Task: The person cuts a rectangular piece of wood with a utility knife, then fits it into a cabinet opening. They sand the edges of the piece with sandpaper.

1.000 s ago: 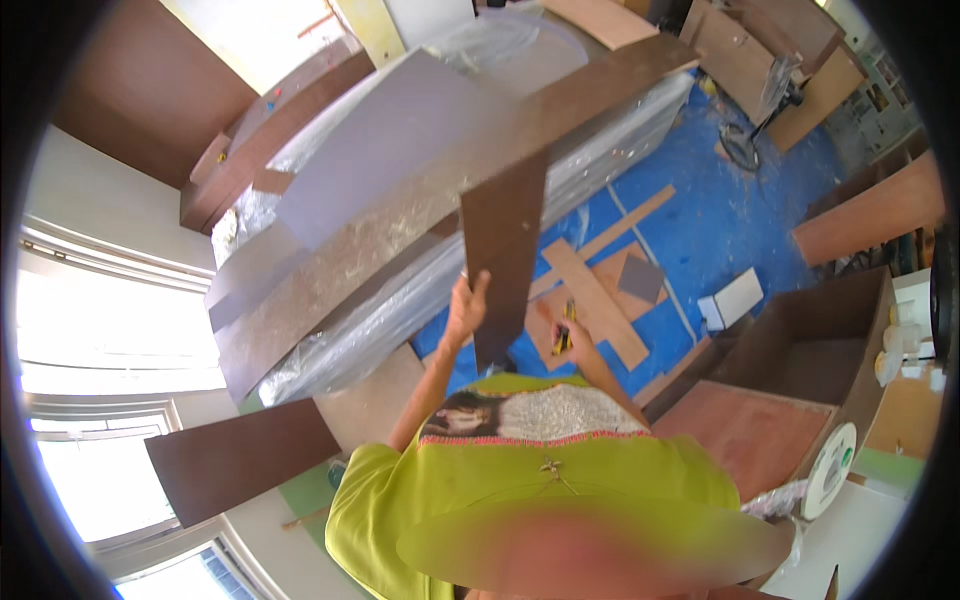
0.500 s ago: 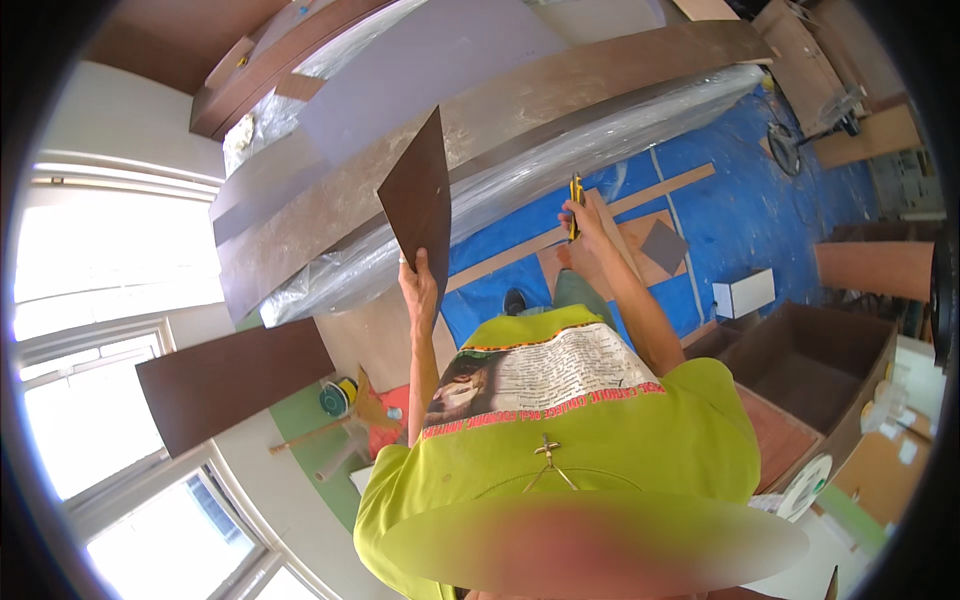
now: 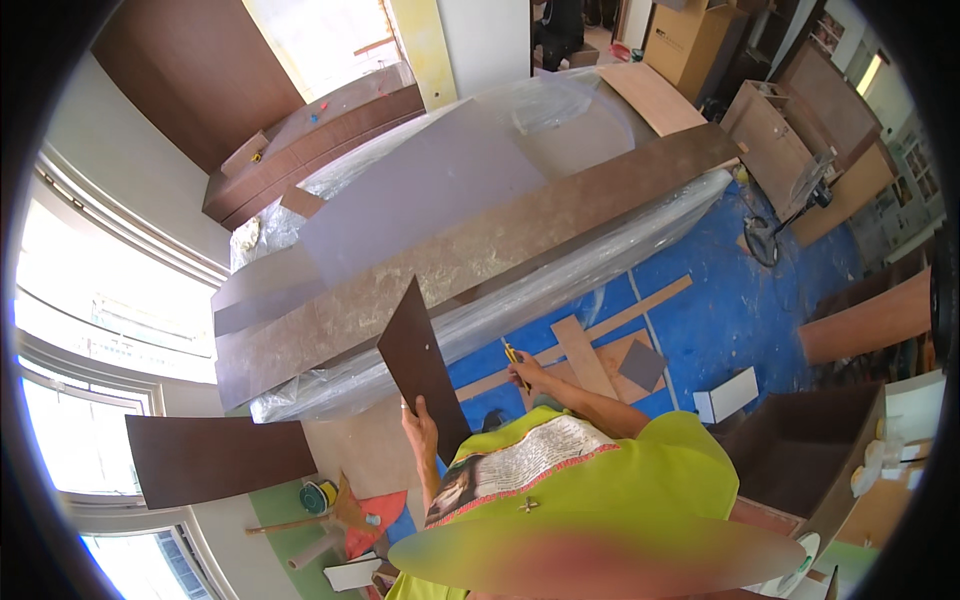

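Upright in my left hand (image 3: 421,430) stands a thin dark brown sheet (image 3: 413,362), pinched at its lower edge between thumb and fingers. My right hand (image 3: 530,374) is closed round a yellow and black utility knife (image 3: 513,355), held to the right of the sheet and apart from it. Whether its blade is out is too small to tell. Beyond both hands runs a long plastic-wrapped surface with a brown board (image 3: 520,225) along its near side and a large grey sheet (image 3: 420,195) behind that.
Wood strips (image 3: 585,360) and a small grey square (image 3: 641,366) lie on blue floor sheeting (image 3: 690,310). To the right stand a white box (image 3: 727,396) and a dark open cabinet (image 3: 800,440). A dark panel (image 3: 220,460) leans at left. A person (image 3: 562,35) in dark clothes is at the back.
The view has tilted up, showing more of the room's far side. My right hand with the knife has come closer to the brown sheet, which my left hand still holds.
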Action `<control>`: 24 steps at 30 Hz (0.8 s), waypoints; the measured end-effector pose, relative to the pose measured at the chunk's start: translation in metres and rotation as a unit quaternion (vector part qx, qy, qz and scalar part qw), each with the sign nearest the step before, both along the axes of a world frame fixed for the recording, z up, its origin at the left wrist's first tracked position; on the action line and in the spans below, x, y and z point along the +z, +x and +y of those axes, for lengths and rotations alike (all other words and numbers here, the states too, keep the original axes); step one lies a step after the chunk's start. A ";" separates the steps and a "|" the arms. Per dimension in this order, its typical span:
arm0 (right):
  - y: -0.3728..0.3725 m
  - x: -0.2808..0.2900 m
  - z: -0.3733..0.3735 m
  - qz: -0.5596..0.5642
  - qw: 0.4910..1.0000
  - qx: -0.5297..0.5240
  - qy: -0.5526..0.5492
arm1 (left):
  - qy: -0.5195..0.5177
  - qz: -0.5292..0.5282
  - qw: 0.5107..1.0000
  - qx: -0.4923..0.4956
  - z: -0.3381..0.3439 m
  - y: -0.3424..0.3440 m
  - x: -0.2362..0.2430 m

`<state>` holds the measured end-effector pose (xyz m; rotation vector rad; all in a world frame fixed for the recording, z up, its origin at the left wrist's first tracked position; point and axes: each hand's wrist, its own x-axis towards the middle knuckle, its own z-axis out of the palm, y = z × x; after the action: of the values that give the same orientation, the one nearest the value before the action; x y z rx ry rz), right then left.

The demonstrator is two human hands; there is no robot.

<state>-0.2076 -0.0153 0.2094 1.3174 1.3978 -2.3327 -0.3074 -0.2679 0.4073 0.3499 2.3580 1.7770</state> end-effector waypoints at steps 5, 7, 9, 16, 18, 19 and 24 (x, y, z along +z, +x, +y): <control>0.013 -0.003 0.026 -0.002 0.997 -0.055 0.045 | -0.003 -0.003 0.998 -0.065 0.022 0.005 0.002; 0.020 -0.007 0.033 -0.005 0.994 -0.101 0.047 | -0.019 0.034 0.994 -0.102 0.023 0.002 -0.001; 0.026 -0.010 0.037 0.033 0.990 -0.130 0.053 | -0.025 0.020 0.988 -0.150 0.020 -0.006 -0.006; 0.032 -0.021 -0.025 0.020 0.936 -0.350 0.023 | -0.029 0.034 0.953 -0.300 -0.026 -0.057 -0.018; 0.029 -0.024 -0.069 0.028 0.942 -0.335 -0.014 | -0.022 0.035 0.949 -0.311 -0.044 -0.071 -0.018; 0.025 -0.025 -0.092 0.043 0.950 -0.308 -0.016 | -0.013 0.038 0.950 -0.310 -0.054 -0.077 -0.017; -0.001 -0.010 -0.153 -0.016 0.982 -0.179 0.051 | 0.007 0.026 0.963 -0.268 -0.097 -0.104 -0.015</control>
<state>-0.2088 -0.1686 0.1993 1.7576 1.3843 -2.4671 -0.4118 -0.3644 0.3921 0.9441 2.0135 1.5309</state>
